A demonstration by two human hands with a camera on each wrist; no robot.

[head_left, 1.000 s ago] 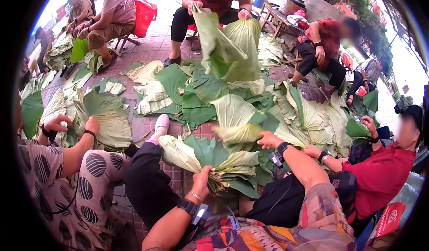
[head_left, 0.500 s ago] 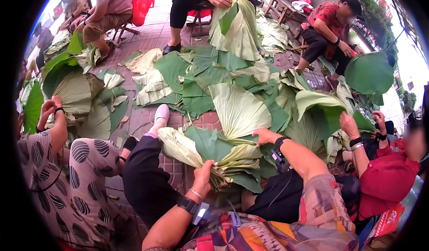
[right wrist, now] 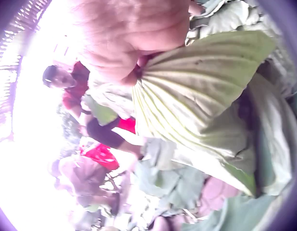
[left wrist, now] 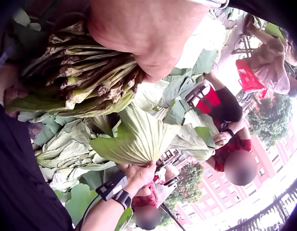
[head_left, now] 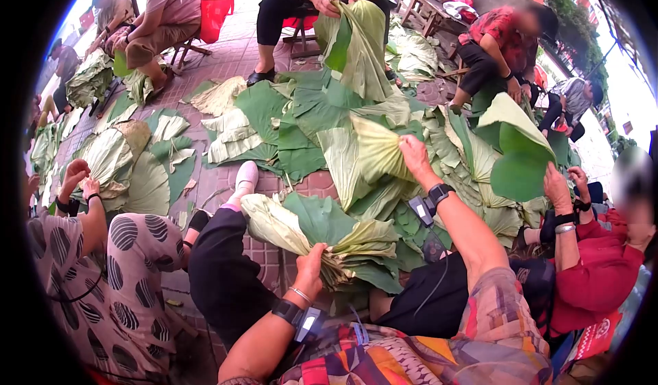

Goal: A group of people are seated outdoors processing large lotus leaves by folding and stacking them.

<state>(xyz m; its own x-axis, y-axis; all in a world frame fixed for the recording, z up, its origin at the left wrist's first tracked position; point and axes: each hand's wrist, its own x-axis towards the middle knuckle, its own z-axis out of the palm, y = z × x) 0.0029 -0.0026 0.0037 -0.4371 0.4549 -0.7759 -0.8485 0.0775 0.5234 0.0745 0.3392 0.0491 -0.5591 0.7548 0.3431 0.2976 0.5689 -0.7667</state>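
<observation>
My left hand grips a bundle of large pleated leaves at its gathered end, low in the centre of the head view. In the left wrist view the bundle's stacked, browned edges show beside the palm. My right hand, raised to the right above the bundle, pinches one pale green leaf at its gathered point. That leaf fans out from the fingers in the right wrist view, its ribs spreading. The held leaf and the bundle are apart.
Overlapping leaves cover the paving ahead, with more heaped to the right. A seated person opposite holds a leaf. The neighbour at right holds up a green leaf; another neighbour works at left. A wooden bench stands behind.
My right hand has risen from beside the bundle, lifting a pale leaf off the pile. My left hand keeps its grip in nearly the same place. The right neighbour's leaf has moved.
</observation>
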